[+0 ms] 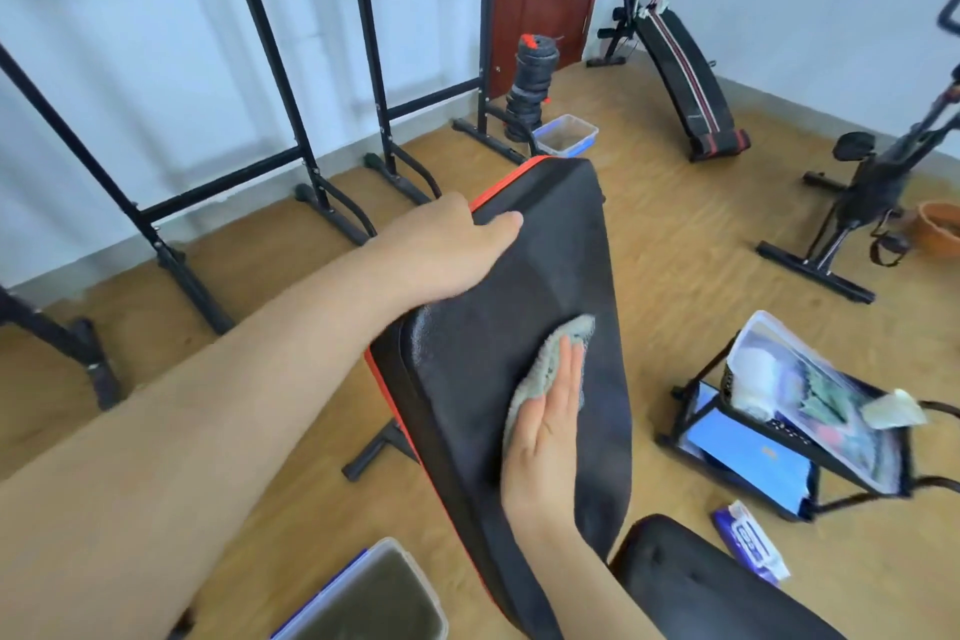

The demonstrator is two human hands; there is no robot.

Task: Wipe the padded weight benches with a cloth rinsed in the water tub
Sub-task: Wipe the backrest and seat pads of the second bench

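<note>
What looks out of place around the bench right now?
The clear storage box on the right sits steeply tilted on a black rack, a pale scrap hanging over its rim. The near water tub looks murky.

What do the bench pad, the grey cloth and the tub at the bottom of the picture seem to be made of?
Bench pad: probably vinyl or faux leather; black, finely grained, with a slight sheen.
Grey cloth: likely microfibre or terry; it has a fluffy pile.
Tub: seemingly translucent plastic with a blue edge; murky water shows inside.
</note>
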